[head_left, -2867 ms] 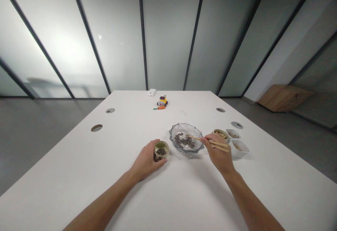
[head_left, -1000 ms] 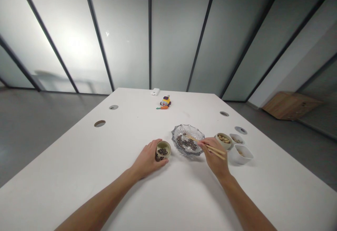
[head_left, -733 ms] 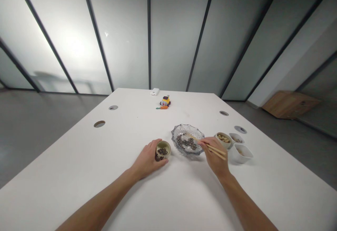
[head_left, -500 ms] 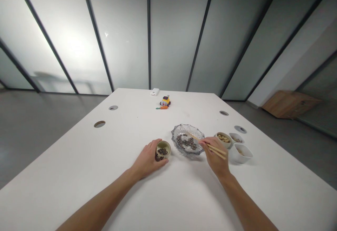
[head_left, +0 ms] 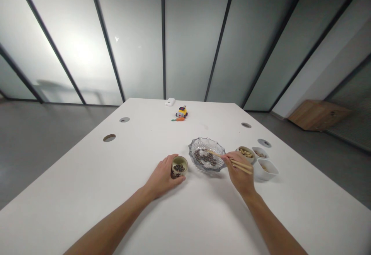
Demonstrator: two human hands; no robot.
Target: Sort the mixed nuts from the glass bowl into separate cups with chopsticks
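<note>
My left hand [head_left: 164, 173] is curled around a small ceramic cup [head_left: 179, 173] that stands on the white table. Several dark beans [head_left: 179, 168] lie in the bottom of the cup. To the right of the cup sits a clear glass bowl [head_left: 206, 166] with a scalloped rim, holding many dark beans [head_left: 207, 158]. My right hand [head_left: 239, 171] grips a pair of wooden chopsticks [head_left: 240, 165] at the bowl's right edge. Their tips reach down into the bowl among the beans; whether a bean is pinched between them is too small to tell.
Beside my right hand stand a cup of pale nuts [head_left: 246, 152], a white dish [head_left: 261, 153] and a square white bowl [head_left: 266, 171]. Farther back are a yellow toy car [head_left: 181, 112], a toy carrot [head_left: 178, 119] and a white box [head_left: 170, 102]. Round holes [head_left: 109, 138] pierce the table [head_left: 136, 146].
My right hand has shifted slightly right with the chopsticks, their tips still over the bowl's left inside. My left hand and the cup have stayed in place.
</note>
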